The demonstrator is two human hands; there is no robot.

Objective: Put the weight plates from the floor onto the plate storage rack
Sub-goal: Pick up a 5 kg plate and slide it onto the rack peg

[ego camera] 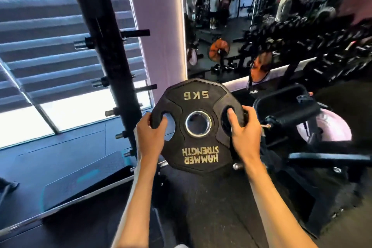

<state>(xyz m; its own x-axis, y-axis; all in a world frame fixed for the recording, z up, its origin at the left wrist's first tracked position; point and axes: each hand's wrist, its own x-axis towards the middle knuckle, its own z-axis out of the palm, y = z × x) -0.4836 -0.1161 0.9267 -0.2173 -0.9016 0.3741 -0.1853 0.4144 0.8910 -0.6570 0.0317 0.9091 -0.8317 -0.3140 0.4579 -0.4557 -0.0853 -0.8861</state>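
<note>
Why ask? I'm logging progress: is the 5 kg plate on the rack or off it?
Off. The left hand and right hand hold the plate mid-air beside the rack.

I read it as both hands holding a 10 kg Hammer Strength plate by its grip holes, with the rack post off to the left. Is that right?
Not quite. The head view shows the plate is marked 5KG, not 10 kg. The rest stands: the left hand and right hand grip it by its grip holes, and the rack post stands to the left.
</note>
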